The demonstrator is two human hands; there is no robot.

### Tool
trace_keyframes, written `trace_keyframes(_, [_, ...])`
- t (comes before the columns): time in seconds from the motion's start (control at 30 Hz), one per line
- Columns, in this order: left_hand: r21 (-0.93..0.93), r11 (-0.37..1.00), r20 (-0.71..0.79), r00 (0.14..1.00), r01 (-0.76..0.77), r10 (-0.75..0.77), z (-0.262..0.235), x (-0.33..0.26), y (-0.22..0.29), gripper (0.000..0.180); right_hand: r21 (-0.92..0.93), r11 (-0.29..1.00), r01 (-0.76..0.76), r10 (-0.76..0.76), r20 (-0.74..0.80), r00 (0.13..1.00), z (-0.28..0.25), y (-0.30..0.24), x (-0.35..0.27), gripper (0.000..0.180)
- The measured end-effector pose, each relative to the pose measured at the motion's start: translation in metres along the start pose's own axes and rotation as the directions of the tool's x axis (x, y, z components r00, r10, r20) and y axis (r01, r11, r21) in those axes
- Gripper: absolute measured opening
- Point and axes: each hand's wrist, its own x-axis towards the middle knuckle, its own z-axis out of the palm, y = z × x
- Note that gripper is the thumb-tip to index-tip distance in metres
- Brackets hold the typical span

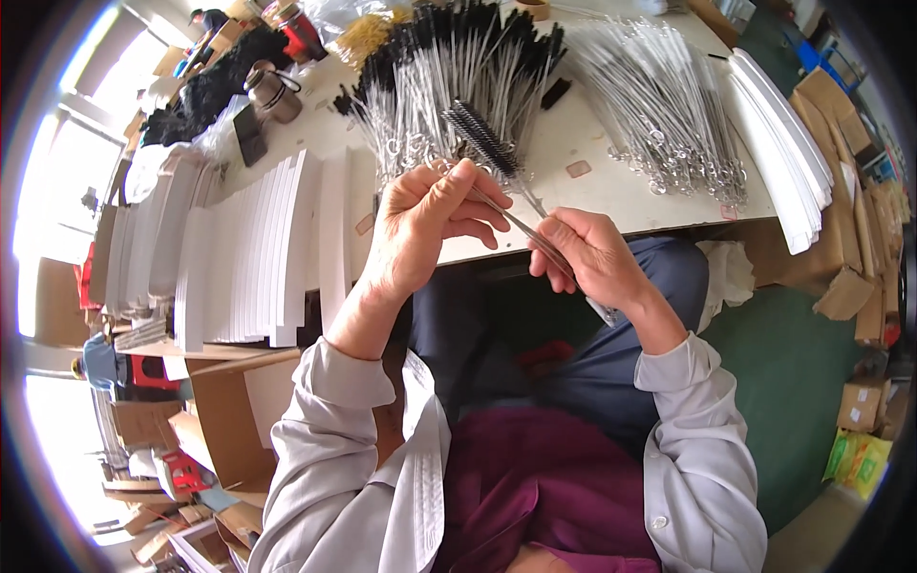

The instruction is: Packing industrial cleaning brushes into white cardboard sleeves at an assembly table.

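In front of my lap, just off the table's near edge, both hands are raised close together. My right hand (587, 253) is closed round a few thin wire stems, whose lower ends stick out below the fist. One stem belongs to a wire brush (485, 138) with a black bristle head, tilted up to the left. My left hand (425, 220) pinches thumb against index finger at the upper end of the other wires, the lower fingers loosely curled. Beyond the hands lies a heap of black-bristled wire brushes (435, 72), ring ends toward me.
Another heap of ring-ended wire stems (659, 105) lies right on the white table (583, 196). White folded cardboard pieces (253, 248) stand in rows at left; white strips (783, 143) lie at the right edge. A metal flask (274, 93) stands far left. Brown cartons (836, 224) flank the right side.
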Motion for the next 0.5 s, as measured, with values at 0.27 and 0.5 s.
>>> trace_keyframes(0.27, [-0.016,1.000,-0.133,0.991,0.003,-0.005,-0.024,-0.017,-0.010,0.040,-0.254,0.962,0.101,-0.141,-0.144,0.980,0.017,0.020,-0.005,0.040])
trace_keyframes(0.5, [0.172,0.985,-0.178,0.984,0.030,0.001,-0.042,-0.017,-0.011,0.025,-0.249,0.968,0.044,-0.085,-0.155,0.984,0.020,0.029,-0.014,0.038])
